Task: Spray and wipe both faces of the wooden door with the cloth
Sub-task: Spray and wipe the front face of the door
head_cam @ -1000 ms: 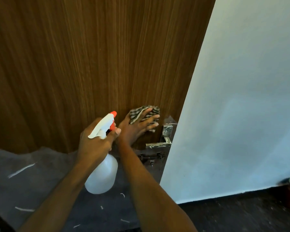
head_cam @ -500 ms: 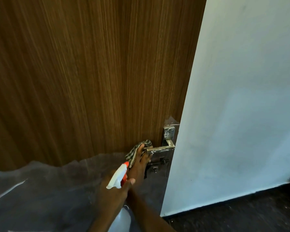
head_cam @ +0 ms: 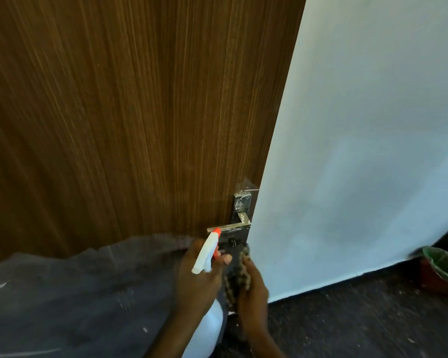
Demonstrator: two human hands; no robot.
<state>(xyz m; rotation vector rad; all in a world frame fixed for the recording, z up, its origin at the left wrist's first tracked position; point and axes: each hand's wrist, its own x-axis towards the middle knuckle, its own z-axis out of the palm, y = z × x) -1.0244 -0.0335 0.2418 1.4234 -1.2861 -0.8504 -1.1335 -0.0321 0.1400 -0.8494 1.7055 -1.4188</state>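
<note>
Here, the wooden door [head_cam: 130, 112] is filling the upper left of the head view, its grain running vertically, with its right edge meeting a pale wall [head_cam: 360, 125]. The lower part of the door is lying under a cloudy plastic sheet [head_cam: 75, 293]. Both hands are working low at the door's right edge, just below the metal lever handle [head_cam: 229, 227] and its lock plate [head_cam: 241, 204]. The left hand [head_cam: 197, 277] is gripping the neck of a white spray bottle [head_cam: 207, 250], fingers wrapped around it and one finger curling over the orange trigger, the orange nozzle tip pointing up toward the lever and almost touching it in the view. The bottle's round body is hanging below the wrist. The right hand [head_cam: 252, 293] is clutching the checked cloth [head_cam: 237, 277], bunched in its closed fingers, and is holding it up against the door's edge right beside the wall, touching the left hand's fingertips or nearly so; which is hard to tell through the motion blur. The dark floor [head_cam: 347, 319] is running along the foot of the wall, and a red pot with a green lining [head_cam: 442, 270] is sitting on it at the far right.
</note>
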